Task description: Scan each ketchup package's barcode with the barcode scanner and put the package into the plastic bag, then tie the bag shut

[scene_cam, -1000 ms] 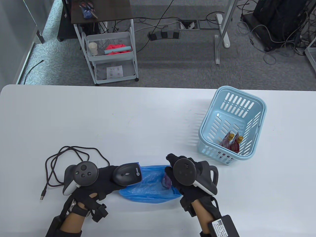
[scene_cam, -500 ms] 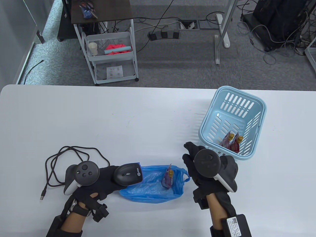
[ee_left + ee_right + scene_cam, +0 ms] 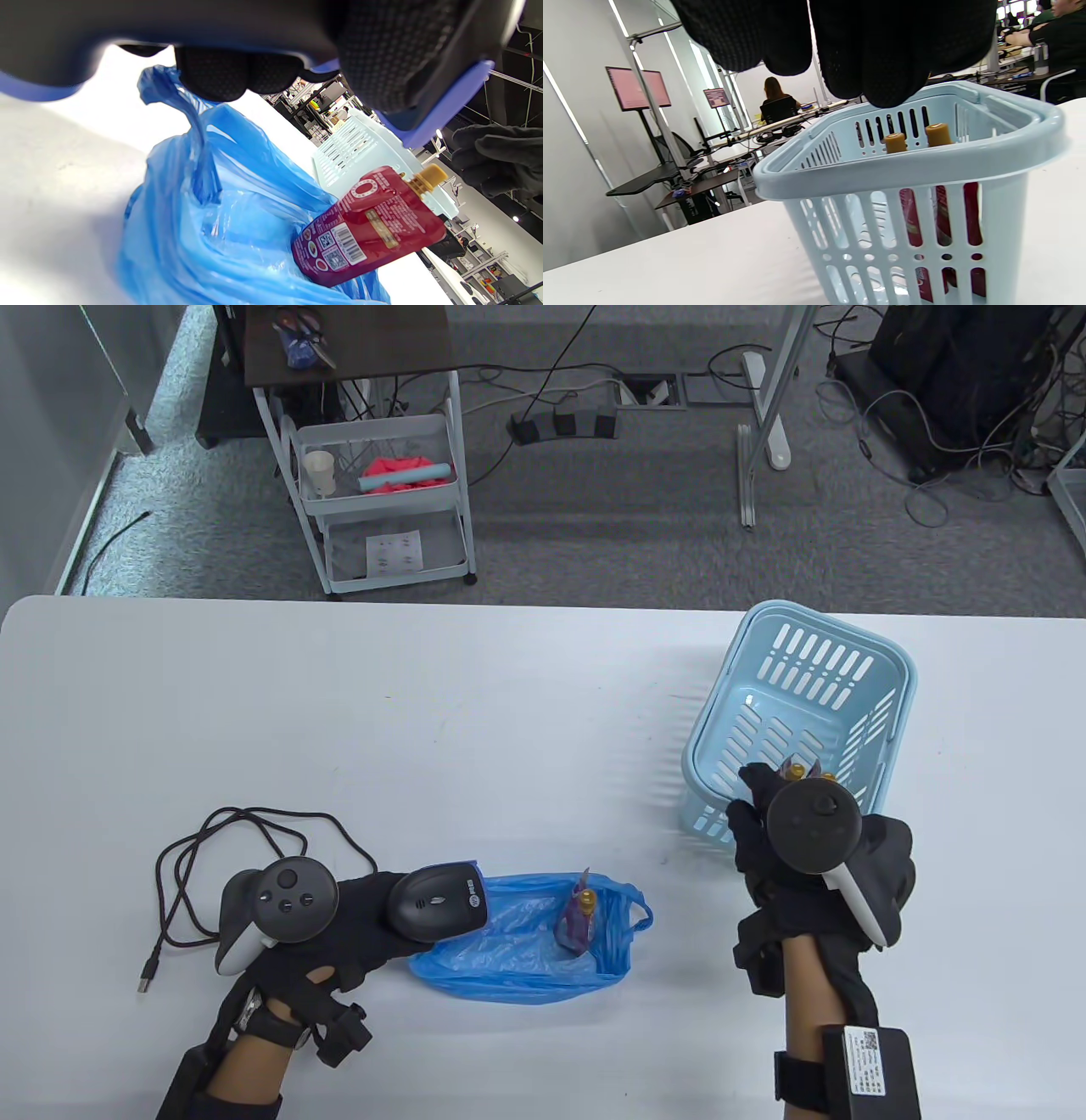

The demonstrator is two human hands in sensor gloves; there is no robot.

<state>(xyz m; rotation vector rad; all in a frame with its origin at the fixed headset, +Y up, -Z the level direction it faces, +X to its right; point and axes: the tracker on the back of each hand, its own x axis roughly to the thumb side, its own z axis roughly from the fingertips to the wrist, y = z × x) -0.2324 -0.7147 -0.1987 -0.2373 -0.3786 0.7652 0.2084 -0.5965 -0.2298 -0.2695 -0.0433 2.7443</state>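
Note:
My left hand grips the black barcode scanner at the left edge of the blue plastic bag, which lies open on the table. One red ketchup pouch with a tan cap sits inside the bag; its barcode faces the left wrist view. My right hand hovers empty, fingers loosely curled, over the near rim of the light blue basket. Two more pouches stand in the basket, their tan caps just below my fingers.
The scanner's black cable coils on the table behind my left hand, ending in a USB plug. A white cart stands on the floor beyond the table's far edge.
My right hand let go of the pouch in the bag and moved right and away to the basket's near rim. The left hand and scanner stayed put.

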